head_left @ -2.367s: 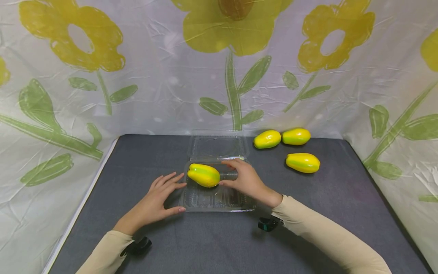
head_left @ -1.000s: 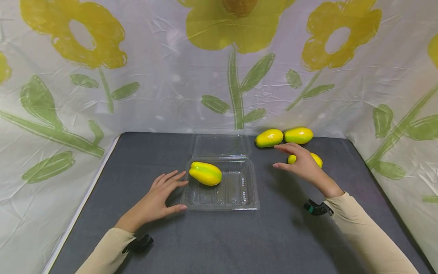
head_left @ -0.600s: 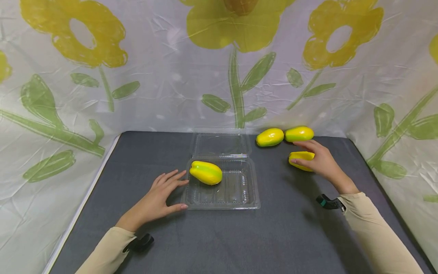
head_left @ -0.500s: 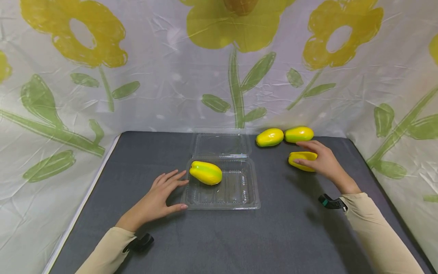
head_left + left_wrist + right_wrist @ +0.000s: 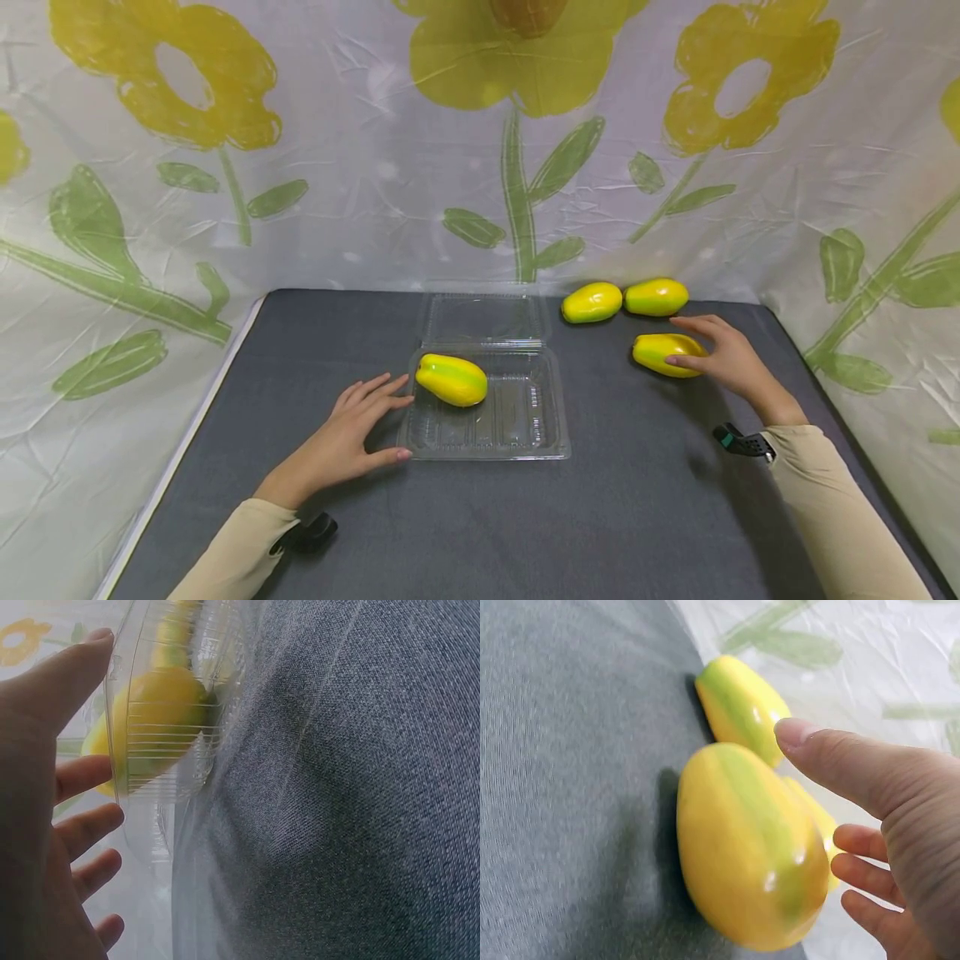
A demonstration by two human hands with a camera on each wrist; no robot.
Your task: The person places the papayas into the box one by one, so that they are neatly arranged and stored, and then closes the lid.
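Note:
A yellow-green papaya (image 5: pixel 452 380) lies in the left rear part of a clear plastic clamshell box (image 5: pixel 517 433), whose lid is folded back. My left hand (image 5: pixel 337 446) rests beside the box, fingers spread, fingertips right at its left rim; in the left wrist view the thumb and fingers lie along the clear wall (image 5: pixel 169 727). On the right, my right hand (image 5: pixel 731 358) hovers at the right end of a second papaya (image 5: pixel 660 354), thumb and fingers apart around it. The right wrist view has this papaya (image 5: pixel 750 847) in front of the loosely bent fingers.
Two more papayas, a left one (image 5: pixel 592 302) and a right one (image 5: pixel 656 297), lie side by side at the table's back edge. The dark grey tabletop (image 5: pixel 480 533) meets a flower-printed curtain (image 5: pixel 360 208) at the back and sides.
My right hand has left the papaya in the box and moved right, over to the right-hand papaya, then shifted further along toward its right end. The left hand has stayed at the box rim.

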